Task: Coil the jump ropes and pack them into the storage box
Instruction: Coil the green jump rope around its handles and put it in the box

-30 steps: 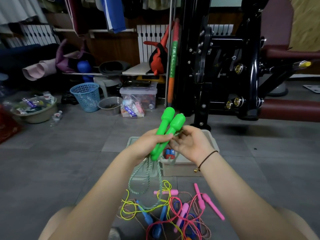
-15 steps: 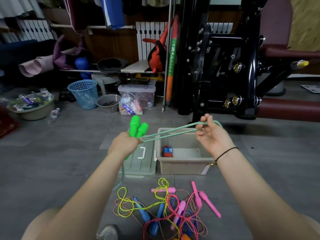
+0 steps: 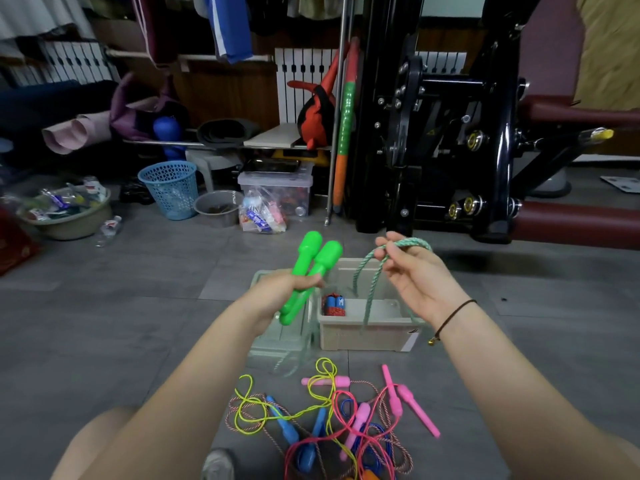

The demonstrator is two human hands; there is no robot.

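- Left hand, frame centre: fingers wrapped around two green handles, held side by side. Their thick ends point up and right, tilted.
- Right hand, right of centre: fingers curled around a loop of the green rope. The loop arcs over the fingertips and two strands hang down from it.
- The hands are apart, with the handles and the loop at about the same height in the frame.
- The hanging strands pass in front of the storage box. Lower down they blur, and slack shows faintly near the lid.
- The storage box is beige and open, on the floor just below the hands at frame centre. The lid is a pale green one lying flat against the box's left side.
- Inside the box, at its left end, sits one coiled rope with blue handles.
- Bottom centre, in front of the box, is a loose tangle of ropes on the floor: yellow cord, blue handles, pink handles, and pink and striped cords crossing each other. I can't sort out which cord belongs to which handle.
- A dark wrist band with a small charm is on the right wrist.
- Background, upper right: a black gym machine.
- Upper centre: a clear tub with a plastic bag in front of it.
- Left of the tub are a grey bowl and a blue basket. A basin full of clutter sits at the far left.
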